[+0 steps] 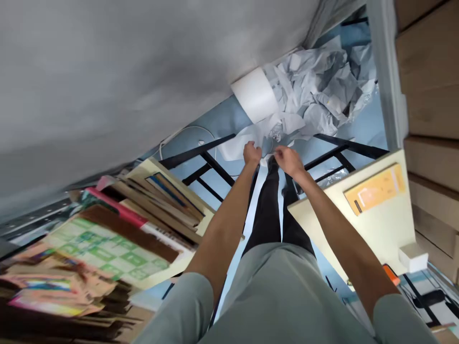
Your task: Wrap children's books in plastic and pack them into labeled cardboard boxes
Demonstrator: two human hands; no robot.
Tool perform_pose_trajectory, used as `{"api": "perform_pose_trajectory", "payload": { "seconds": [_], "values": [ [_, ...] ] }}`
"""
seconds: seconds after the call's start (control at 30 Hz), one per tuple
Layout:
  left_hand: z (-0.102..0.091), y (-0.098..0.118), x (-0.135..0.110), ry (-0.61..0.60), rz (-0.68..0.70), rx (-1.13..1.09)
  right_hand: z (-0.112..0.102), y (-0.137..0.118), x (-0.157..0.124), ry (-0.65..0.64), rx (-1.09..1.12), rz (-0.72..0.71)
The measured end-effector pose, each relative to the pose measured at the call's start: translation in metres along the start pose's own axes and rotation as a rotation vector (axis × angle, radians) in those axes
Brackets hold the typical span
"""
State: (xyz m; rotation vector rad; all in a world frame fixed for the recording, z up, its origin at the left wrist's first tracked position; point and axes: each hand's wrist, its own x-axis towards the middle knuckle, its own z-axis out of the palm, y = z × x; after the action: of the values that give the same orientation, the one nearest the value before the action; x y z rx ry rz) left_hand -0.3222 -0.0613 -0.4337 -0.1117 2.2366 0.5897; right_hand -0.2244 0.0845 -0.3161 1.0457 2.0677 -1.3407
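Both arms reach down in front of my body, hands close together over the gap between two tables. My left hand (252, 154) has its fingers curled closed, the thumb side up. My right hand (288, 160) is pinched closed a little to the right. A thin whitish strand (267, 155) runs between the fingertips; its exact kind is too small to tell. Just beyond the hands are a loose white sheet (238, 143) and a crumpled clear plastic piece (276, 131) near the floor. My dark-trousered legs (267, 205) stand below the hands.
A white roll (255, 94) and a heap of crumpled white paper (322, 86) lie by the grey wall. Cardboard pieces (161, 205) cover the left table. The right table (380, 229) bears an orange packet (376, 188) and a small white box (413, 257). Brown cartons (430, 112) stack at right.
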Motion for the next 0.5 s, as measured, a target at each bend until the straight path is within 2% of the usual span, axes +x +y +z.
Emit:
{"api": "perform_pose_trajectory", "payload": {
  "seconds": [0.13,0.27,0.4,0.5],
  "values": [
    [0.022,-0.028,0.080,-0.004,-0.068,0.014,0.046,0.031,0.080,-0.076,-0.042,0.046],
    [0.048,-0.065,0.156,-0.019,-0.025,-0.050,0.083,0.070,0.160,-0.134,-0.109,0.067],
    [0.072,-0.097,0.219,-0.057,0.026,0.026,0.121,0.106,0.230,-0.189,-0.102,0.108],
    [0.087,-0.115,0.261,-0.105,0.032,0.055,0.153,0.132,0.268,-0.221,-0.009,0.140]
  ]
}}
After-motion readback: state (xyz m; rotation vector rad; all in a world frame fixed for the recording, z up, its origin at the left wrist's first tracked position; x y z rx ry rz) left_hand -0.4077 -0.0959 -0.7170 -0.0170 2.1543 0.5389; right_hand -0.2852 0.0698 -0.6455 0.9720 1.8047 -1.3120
